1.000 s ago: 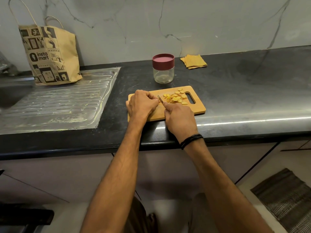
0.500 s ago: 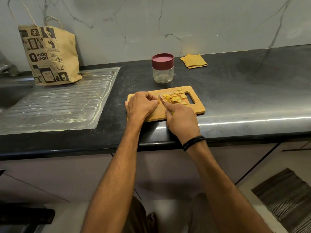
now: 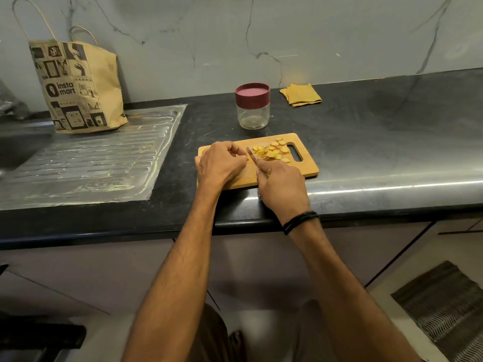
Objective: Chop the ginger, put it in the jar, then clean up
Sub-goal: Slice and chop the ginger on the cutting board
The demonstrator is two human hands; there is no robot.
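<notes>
A person's two hands work close together, nearly touching, over a wooden cutting board (image 3: pixel 305 171) near the front edge of a black kitchen counter (image 3: pixel 379 142). The left hand (image 3: pixel 219 163) rests on the board's left half with its fingers curled tight and the tips drawn together just beside the blade; whether a last bit of ginger sits between them cannot be told, since the knuckles hide it. The right hand (image 3: pixel 282 189), a black wristband (image 3: pixel 300 220) on its wrist, is wrapped round the handle of a small knife (image 3: pixel 251 154), forefinger laid along the top, with the narrow blade angled up and to the left toward the left fingertips. The ginger slices (image 3: pixel 271 152), pale yellow and thin, lie in a loose heap on the right half of the board, just right of the blade and next to the board's handle slot. Behind the board, apart from it, stands a clear glass jar (image 3: pixel 252 116) with its maroon lid (image 3: pixel 252 94) on; nothing shows inside through the glass. A folded yellow cloth (image 3: pixel 300 95) lies near the wall to the jar's right. To the left, a printed brown paper bag (image 3: pixel 81 90) stands upright at the back of a ribbed steel drainboard (image 3: pixel 91 163); its contents are out of sight. A striped floor mat (image 3: pixel 444 309) shows at lower right.
</notes>
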